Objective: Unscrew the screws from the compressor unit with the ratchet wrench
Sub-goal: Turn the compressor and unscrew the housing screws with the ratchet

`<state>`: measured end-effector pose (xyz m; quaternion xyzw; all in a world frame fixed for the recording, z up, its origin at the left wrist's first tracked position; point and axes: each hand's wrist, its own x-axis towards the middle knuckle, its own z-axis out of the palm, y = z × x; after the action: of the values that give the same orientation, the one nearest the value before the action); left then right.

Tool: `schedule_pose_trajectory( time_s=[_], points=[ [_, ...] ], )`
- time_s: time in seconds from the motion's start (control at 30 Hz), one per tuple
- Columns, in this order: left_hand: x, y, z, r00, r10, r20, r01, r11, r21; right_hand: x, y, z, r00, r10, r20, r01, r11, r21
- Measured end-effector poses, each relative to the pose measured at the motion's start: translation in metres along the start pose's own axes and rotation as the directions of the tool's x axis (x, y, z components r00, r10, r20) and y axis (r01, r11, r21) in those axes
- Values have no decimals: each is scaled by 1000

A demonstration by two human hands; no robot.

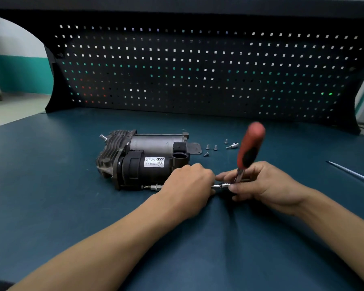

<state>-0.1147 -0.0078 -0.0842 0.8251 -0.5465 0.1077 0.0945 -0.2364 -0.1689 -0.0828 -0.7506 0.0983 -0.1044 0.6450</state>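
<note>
Head view across the table (51, 185). The compressor unit (143, 158) lies left of centre with its long axis running left to right, finned end to the left and label facing up. The ratchet wrench (250, 145) is to the right of the unit. Its red and black handle stands nearly upright, tilted slightly right and blurred. A slim extension bar (156, 187) runs leftward from the wrench head, low over the table and parallel to the unit's long axis, to meet the unit's near lower edge. The left hand (189, 183), the nearer to the unit, lies between unit and wrench head with its fingers curled over the middle of the bar, gripping it. The right hand (261, 183) is closed round the wrench at its head and lower shank. The screw at the bar's tip is too small to make out. Four loose screws (207, 147) lie behind the hands, near a small metal fitting (232, 146) and a flat plate (194, 149) at the unit's far right end. A thin rod (353, 174) lies well apart at the right, and a pegboard (198, 70) closes the back. Judged from this, a screw is being loosened. The next stroke would swing the handle about the bar's axis, so the left hand needs to hold the bar in line with the screw, or the bit may slip.
</note>
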Motion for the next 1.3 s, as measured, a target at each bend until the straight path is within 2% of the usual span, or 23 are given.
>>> schedule_pose_trajectory(
  time_s=[0.17,0.47,0.7,0.97,1.13,1.3],
  points=[
    [1,1,-3,999,-44,26,47,994,-102,1,-1,-1,999,39,-8,-39,999,22],
    [2,1,-6,999,-45,6,46,993,-108,7,-2,10,965,208,-158,-186,973,140],
    [2,1,-6,999,-39,-2,38,995,-95,8,-2,10,956,253,-147,-225,957,180],
    [1,-1,-4,999,-26,29,29,995,-92,4,-4,7,974,205,-91,-189,969,160],
    [3,-3,-3,999,0,36,2,998,-70,2,-1,2,991,90,-95,-79,990,114],
    [2,-4,-2,1000,3,23,-2,998,-55,0,3,3,1000,-13,-13,13,1000,6]
  ],
)
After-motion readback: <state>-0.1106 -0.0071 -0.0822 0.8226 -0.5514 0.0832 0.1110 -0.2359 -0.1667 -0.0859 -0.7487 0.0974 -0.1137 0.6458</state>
